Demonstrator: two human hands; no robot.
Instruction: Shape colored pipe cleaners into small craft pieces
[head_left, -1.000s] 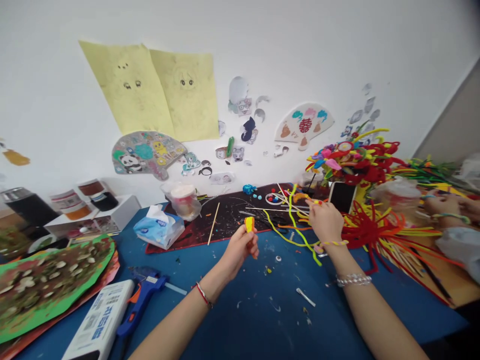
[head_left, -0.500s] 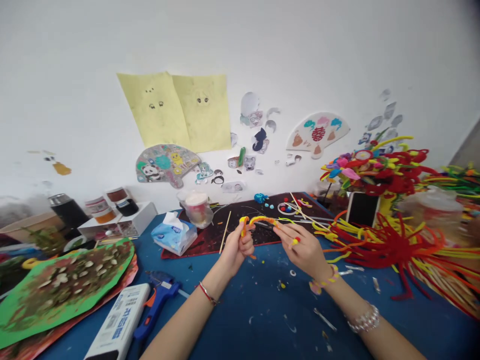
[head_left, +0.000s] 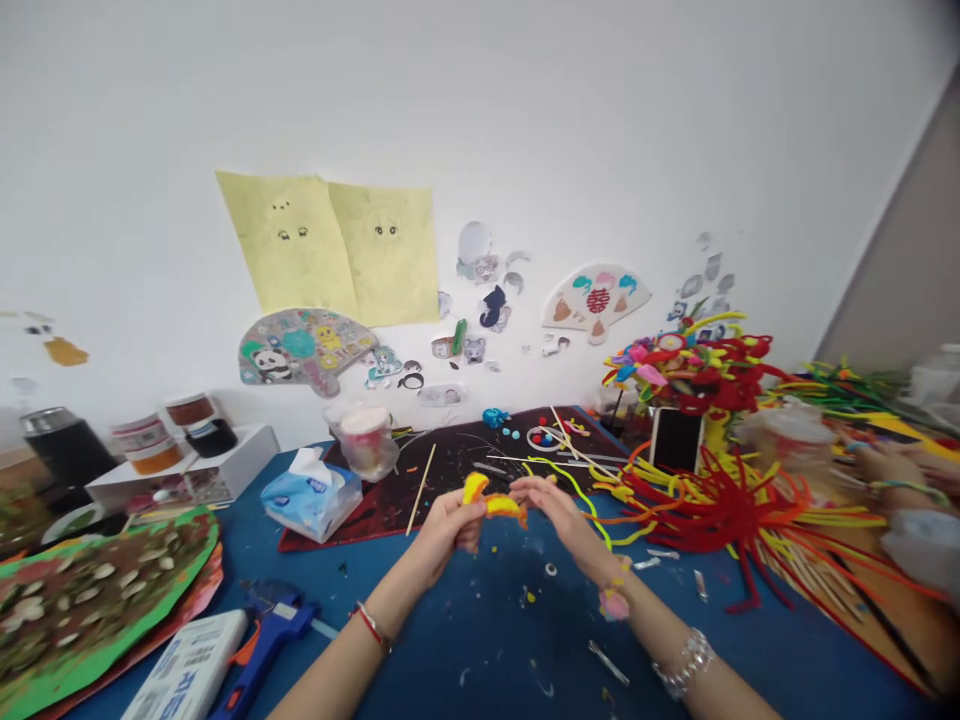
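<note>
My left hand [head_left: 448, 528] pinches a bent yellow and orange pipe cleaner [head_left: 504, 504] between thumb and fingers, above the front of the dark mat. One fat yellow loop of it stands up over the thumb, while an orange end sticks out to the right. Just right of that end is my right hand [head_left: 559, 515], its fingers stretched out and slightly curved, apparently not gripping the piece. Whether a fingertip touches it I cannot tell. A yellow-green pipe cleaner [head_left: 577, 490] lies behind my right hand.
On the left are a blue glue gun [head_left: 274, 630], a white box [head_left: 187, 665] and a tissue pack [head_left: 311, 495]. To the right spreads a red and yellow pipe cleaner heap [head_left: 739, 515], near a propped phone [head_left: 675, 438]. Another person's hand [head_left: 889, 465] shows at the far right.
My right fingers have come off the pipe cleaner's right end and spread out. The piece now looks more curled in my left hand. The view has swung to the right.
</note>
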